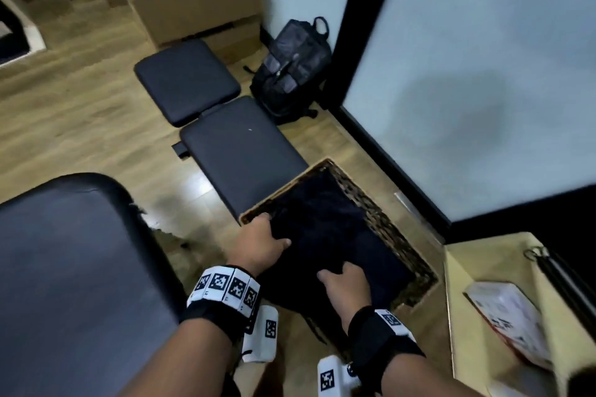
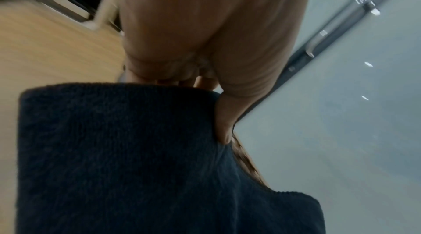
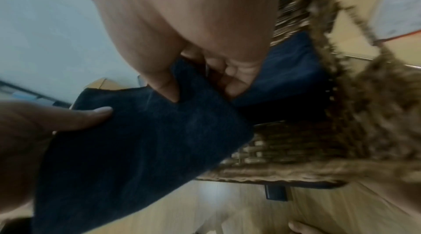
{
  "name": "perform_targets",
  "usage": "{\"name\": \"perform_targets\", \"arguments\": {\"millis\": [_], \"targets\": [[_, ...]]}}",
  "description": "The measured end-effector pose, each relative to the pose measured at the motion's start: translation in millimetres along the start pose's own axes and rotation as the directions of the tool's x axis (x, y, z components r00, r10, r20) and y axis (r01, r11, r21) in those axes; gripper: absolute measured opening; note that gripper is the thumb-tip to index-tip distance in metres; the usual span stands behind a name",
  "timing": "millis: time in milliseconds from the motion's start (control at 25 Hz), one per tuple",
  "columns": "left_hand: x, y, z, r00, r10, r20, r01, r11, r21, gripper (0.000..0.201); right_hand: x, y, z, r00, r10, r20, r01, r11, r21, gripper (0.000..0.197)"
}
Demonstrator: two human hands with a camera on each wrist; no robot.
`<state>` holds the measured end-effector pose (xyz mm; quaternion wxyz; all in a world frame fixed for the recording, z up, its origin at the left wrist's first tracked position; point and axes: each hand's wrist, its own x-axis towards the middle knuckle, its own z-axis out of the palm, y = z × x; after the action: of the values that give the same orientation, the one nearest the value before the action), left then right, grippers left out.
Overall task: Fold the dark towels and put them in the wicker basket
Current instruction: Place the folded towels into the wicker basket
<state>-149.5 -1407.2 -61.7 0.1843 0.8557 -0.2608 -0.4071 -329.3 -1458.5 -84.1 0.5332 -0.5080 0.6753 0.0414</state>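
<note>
You won't find any legible words, brand names or numbers here. The white bands on your wrists [image 1: 225, 287] carry black-and-white square fiducial patterns, and the white blocks below them [image 1: 262, 333] show the same kind of coded squares, but these are patterns and not text. The white packet with red edging on the pale wooden shelf [image 1: 509, 319] at your right has dark printing across its face; it is too blurred to read. The wrist views show no writing.
</note>
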Motion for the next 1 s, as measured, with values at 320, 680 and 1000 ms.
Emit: {"name": "perform_targets", "arguments": {"millis": [320, 680, 1000], "targets": [[66, 108, 142, 0.945, 0.115, 0.305, -0.189, 0.955, 0.227, 0.036, 51, 46, -73, 0.909, 0.243, -0.339, -0.181, 0.962, 0.206, 0.031], [58, 105, 172, 0.826, 0.504, 0.252, -0.558, 0.665, 0.497, 0.067, 52, 46, -87, 0.935, 0.006, -0.355, -0.039, 0.995, -0.088, 0.064], [87, 90, 190, 0.806, 0.228, 0.546, -0.558, 0.601, 0.573, 0.092, 100, 44, -88, 0.978, 0.204, -0.033, -0.207, 0.973, -0.107, 0.090]]}}
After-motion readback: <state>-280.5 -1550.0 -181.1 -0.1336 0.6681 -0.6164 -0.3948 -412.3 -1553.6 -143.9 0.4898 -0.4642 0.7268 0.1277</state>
